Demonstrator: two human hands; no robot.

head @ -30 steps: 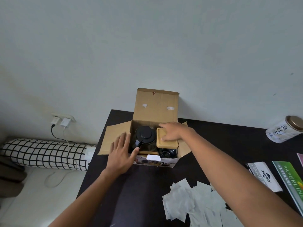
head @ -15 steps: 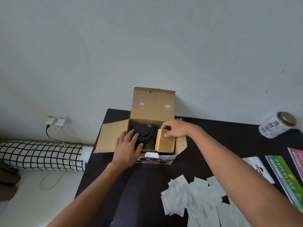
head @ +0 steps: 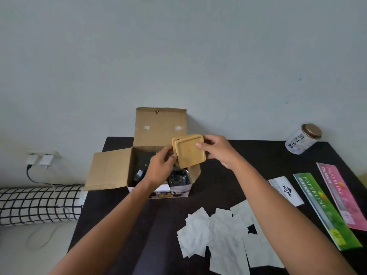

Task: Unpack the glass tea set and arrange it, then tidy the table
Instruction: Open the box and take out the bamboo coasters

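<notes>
Head view: both hands are holding a stack of square wooden coasters (head: 188, 151) just above the open box (head: 127, 171) at the far edge of the table (head: 248, 155). The left hand (head: 158, 171) is pinching the stack's left edge with thumb and fingers; the right hand (head: 216, 149) is gripping the right edge, thumb on the top face. There appear to be two coasters, though the edges are too blurred to count.

Inside the box, a dark-lidded teapot (head: 144, 165) and a glass cup (head: 178, 176) are waiting.

Step in hand: unpacking, early stage.

Next move: carry the stack clear of the box and set it flat on bare table, avoiding the paper slips (head: 222, 233). Keep both edges gripped so that the pieces do not slide apart.
</notes>
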